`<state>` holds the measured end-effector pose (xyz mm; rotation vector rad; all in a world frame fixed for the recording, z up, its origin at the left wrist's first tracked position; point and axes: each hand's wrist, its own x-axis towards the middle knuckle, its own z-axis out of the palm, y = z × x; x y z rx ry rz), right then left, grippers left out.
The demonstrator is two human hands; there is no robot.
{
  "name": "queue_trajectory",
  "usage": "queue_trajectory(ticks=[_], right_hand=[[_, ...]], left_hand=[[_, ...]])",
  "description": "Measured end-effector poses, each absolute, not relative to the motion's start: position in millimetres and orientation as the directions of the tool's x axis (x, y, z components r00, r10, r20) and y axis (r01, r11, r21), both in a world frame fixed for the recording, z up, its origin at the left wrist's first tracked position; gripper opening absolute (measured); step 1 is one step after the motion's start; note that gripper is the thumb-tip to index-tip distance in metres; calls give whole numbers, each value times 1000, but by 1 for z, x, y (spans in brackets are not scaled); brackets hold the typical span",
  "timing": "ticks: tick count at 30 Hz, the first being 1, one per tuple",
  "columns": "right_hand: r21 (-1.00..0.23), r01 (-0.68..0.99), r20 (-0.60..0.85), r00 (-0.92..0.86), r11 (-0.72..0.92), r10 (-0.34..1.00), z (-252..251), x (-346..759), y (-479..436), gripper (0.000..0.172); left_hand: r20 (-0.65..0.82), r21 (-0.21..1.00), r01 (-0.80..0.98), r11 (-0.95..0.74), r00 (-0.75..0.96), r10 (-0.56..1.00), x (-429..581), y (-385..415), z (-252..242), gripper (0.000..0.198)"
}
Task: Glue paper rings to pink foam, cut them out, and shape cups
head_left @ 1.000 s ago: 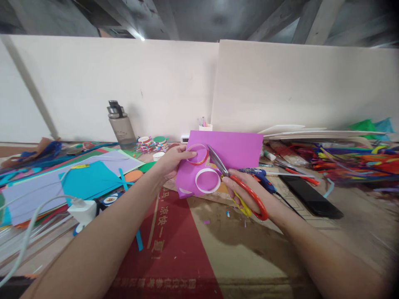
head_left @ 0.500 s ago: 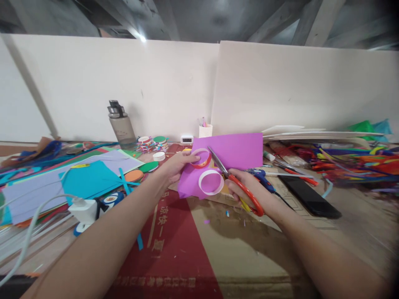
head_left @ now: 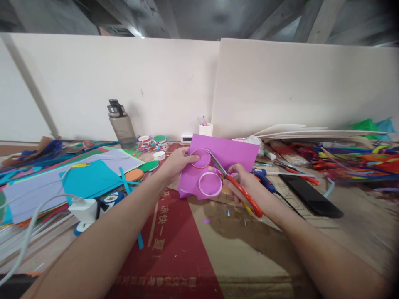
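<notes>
A purple sheet of paper (head_left: pixel 229 147) is pinched by my left hand (head_left: pixel 181 161) at its left side. Two white rings sit against the sheet: an upper ring (head_left: pixel 200 167) with a red edge, which my left thumb overlaps, and a lower ring (head_left: pixel 210 194). My right hand (head_left: pixel 243 182) grips red-handled scissors (head_left: pixel 246 195). Their metal blades point up and left, reaching the sheet just right of the upper ring. The handle's lower end juts out below my right palm.
A blue glue gun (head_left: pixel 263 179) and a black phone (head_left: pixel 308 197) lie to the right. Coloured paper (head_left: pixel 90 178), a white plug (head_left: pixel 84 209) and a water bottle (head_left: pixel 121 126) are on the left. A white pen cup (head_left: pixel 205 129) stands at the back. Purple scraps dot the cardboard (head_left: pixel 249 257).
The purple sheet has tilted, its right edge dropping, and the rings now show their faces more squarely. The scissors' tip has shifted slightly left along the upper ring.
</notes>
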<state>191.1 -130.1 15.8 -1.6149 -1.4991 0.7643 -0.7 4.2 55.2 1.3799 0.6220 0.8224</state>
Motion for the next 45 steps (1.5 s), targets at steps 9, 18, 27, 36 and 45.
queue_trajectory(ticks=[9,18,27,36,45], right_hand=[[-860,497,153,41,113,987,28,184,-135,28],[-814,557,231,51,164,972,28,183,-138,26],[-886,452,141,62,98,988,36,180,-139,28],[-908,407,73,-91,104,993,54,189,-146,20],[-931,330,113,-146,156,983,43,194,-137,24]], left_hand=[[50,978,-175,117,733,679,-3,4,57,33],[52,959,-234,160,700,712,3,-3,56,34],[-34,924,-262,279,671,741,8,-9,57,28],[-136,910,-200,364,684,717,5,-4,54,28],[-104,877,-309,368,626,773,12,-2,47,51]])
